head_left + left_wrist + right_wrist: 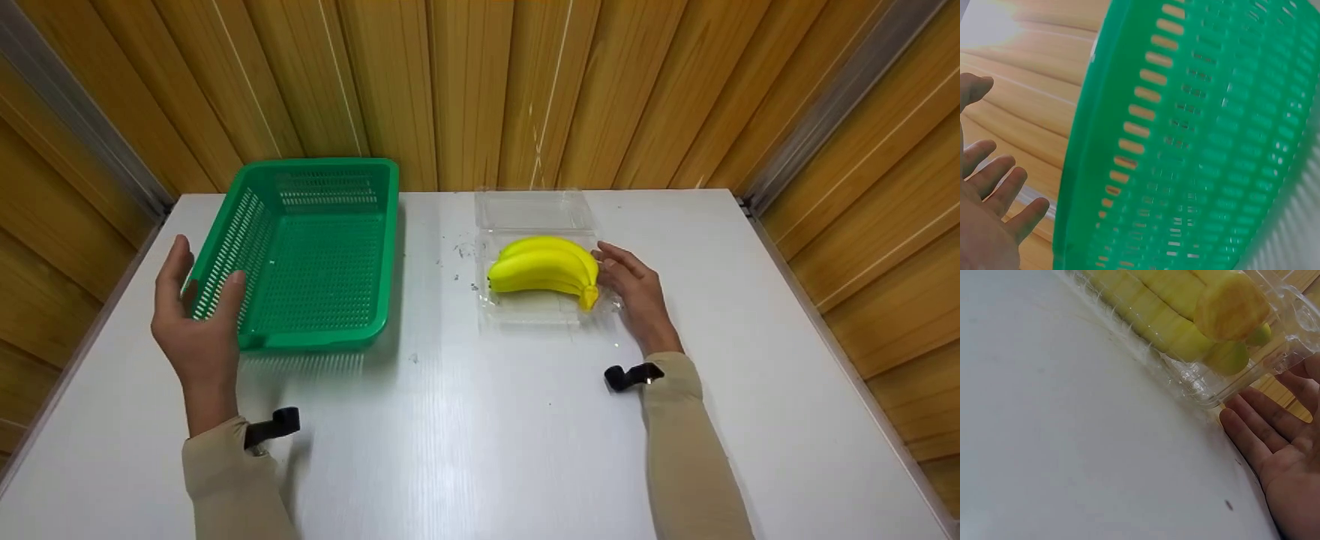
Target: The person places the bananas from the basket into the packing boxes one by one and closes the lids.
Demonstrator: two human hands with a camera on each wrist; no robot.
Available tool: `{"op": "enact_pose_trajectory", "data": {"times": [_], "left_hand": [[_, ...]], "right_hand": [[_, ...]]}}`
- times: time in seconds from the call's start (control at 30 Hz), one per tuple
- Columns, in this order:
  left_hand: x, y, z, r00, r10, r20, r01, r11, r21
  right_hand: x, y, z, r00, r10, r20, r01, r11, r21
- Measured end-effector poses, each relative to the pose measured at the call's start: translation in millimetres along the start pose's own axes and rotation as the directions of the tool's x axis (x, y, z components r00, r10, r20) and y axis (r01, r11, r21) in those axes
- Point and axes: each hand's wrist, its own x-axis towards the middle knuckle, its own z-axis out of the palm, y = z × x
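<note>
leaving room between basket (391,247) and box (525,309), left grip (196,330) released, right grip (637,294) released, perhaps touching box edge

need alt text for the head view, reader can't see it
A bunch of yellow bananas lies in an open clear container on a white table, a person's right hand beside it. At left, the left hand hovers beside a green basket.

Site is looking like a small work booth; wider building is not showing. Wood-grain panels (472,90) are enclosing a white table (480,450) on three sides, metal strips (82,112) are running up both back corners, and wrist cameras (274,427) are indicating a recording setup.
</note>
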Motion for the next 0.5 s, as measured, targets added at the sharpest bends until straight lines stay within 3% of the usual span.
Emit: {"op": "enact_pose_trajectory", "data": {"times": [0.23,0.5], "left_hand": [[-4.3,3.0,19.5,0.994,0.094,0.062,-0.092,0.995,-0.03],[-14.7,6.9,43.0,0.981,0.13,0.144,-0.123,0.991,-0.06]], "right_hand": [[0.4,0.5,-0.3,1.0,0.009,-0.005,-0.009,1.0,0.008],[-0.7,-1.6,0.4,1.0,0.007,-0.004,-0.007,1.0,0.015]]}}
